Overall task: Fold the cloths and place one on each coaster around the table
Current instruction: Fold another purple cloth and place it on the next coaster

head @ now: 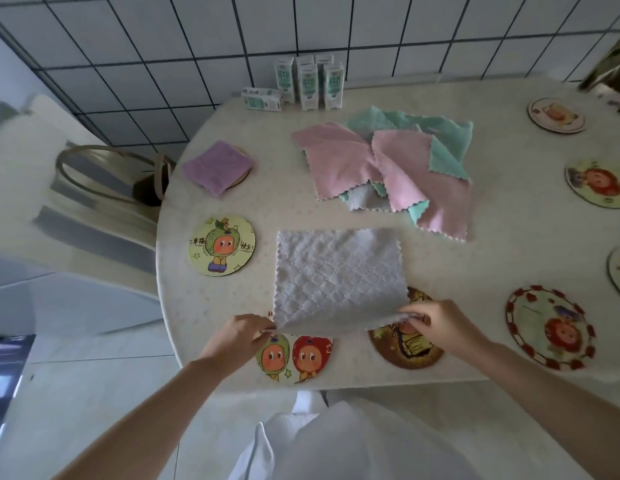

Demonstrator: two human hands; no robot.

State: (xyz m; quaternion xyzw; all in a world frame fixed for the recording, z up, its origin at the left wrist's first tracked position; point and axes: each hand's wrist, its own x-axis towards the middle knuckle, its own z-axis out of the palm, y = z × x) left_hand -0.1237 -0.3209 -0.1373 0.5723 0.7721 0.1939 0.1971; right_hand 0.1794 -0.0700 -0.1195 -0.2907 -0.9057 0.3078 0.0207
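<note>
Right now your left hand (237, 337) pinches the near left corner of the grey cloth (339, 278), and your right hand (440, 323) pinches the near right corner. Both hands are closed on the cloth, 1 at each end of the edge closest to you. That edge is lifted a little off the bench (502, 237). The rest of the cloth lies flat and stretches straight away from you, toward the pile of pink and green cloths (388, 164). So the far edge is right in front of both hands, and neither hand is closer to it than the other. I think the next move is to carry the near edge forward and lay it on the far edge, both hands going together. The cloth looks close to square, so I cannot tell which side is longer. The lifted edge hangs over 2 coasters: the coaster with 2 faces (301, 358) by your left hand and the brown coaster (409, 348) under your right hand. The green coaster (221, 245) sits just left of the cloth. 1 purple cloth (216, 168) is already folded on the far coaster (245, 173).
</note>
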